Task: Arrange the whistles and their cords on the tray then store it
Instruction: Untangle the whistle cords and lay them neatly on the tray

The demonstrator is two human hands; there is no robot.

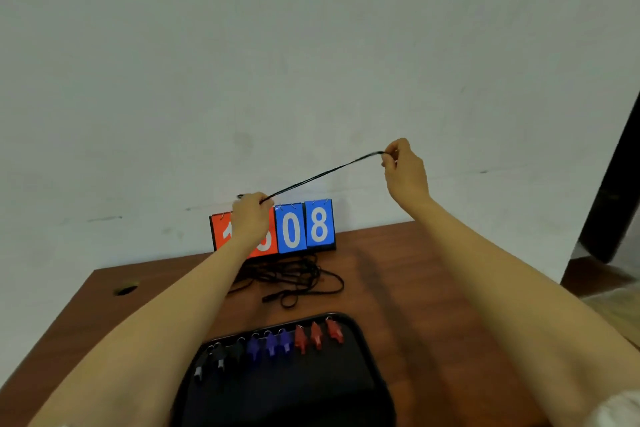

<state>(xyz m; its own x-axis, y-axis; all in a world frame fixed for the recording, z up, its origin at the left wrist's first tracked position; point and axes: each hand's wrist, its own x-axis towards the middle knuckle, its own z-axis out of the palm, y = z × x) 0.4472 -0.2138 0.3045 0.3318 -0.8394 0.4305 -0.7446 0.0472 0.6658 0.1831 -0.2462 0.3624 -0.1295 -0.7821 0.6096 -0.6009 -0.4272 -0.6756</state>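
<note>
A black cord (325,173) is stretched taut in the air between my two hands. My left hand (250,217) grips its lower end in front of the scoreboard. My right hand (403,166) pinches the upper end, raised higher and to the right. A tangle of black cords (291,279) lies on the table behind the tray. The black tray (356,378) sits near me and holds a row of whistles along its far edge: black whistles (218,359) at the left, blue whistles (270,345) in the middle, red whistles (317,336) at the right.
A flip scoreboard (304,227) with red and blue number cards stands at the back of the brown wooden table (433,288), against the pale wall. A cable hole (125,289) sits near the table's left edge. A dark post (613,191) stands at the right.
</note>
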